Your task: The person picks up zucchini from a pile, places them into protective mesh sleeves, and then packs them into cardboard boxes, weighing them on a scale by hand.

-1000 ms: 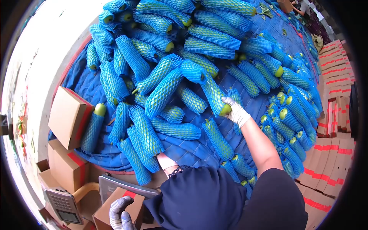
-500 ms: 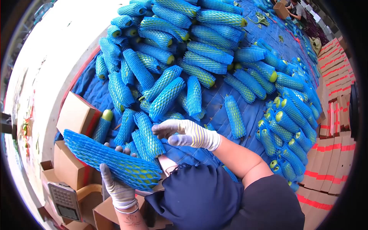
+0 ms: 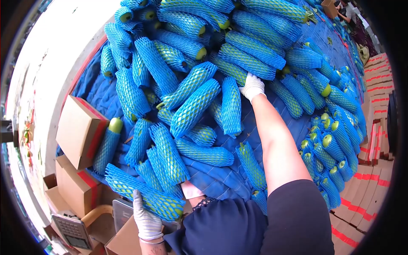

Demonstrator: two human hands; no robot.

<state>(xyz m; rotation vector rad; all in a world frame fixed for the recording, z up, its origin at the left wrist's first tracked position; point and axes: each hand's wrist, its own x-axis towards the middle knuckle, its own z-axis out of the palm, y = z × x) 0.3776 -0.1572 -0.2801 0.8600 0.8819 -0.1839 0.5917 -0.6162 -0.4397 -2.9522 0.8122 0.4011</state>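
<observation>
My left hand (image 3: 146,221), in a striped white glove with grey fingertips, holds a long green gourd (image 3: 146,193) in a blue foam net. Its thumb lies over the near side; the other fingers are hidden beneath. My right hand (image 3: 253,87), in the same kind of glove, reaches far forward into the pile. It touches the near end of another netted gourd (image 3: 231,70), and its fingers are mostly out of sight. Several netted gourds (image 3: 195,108) lie loosely between my hands on a blue quilted cloth (image 3: 225,180).
Cardboard boxes (image 3: 80,131) with red tape stand at left, near a grey scale with a keypad (image 3: 72,229). More netted gourds (image 3: 327,140) are heaped at right, beside rows of flattened cartons (image 3: 361,204). Another person (image 3: 350,15) is at the far upper right.
My right hand has gone from beside the held gourd forward to the pile. My left hand has lowered its gourd toward me. A netted gourd now shows lying where my right hand was.
</observation>
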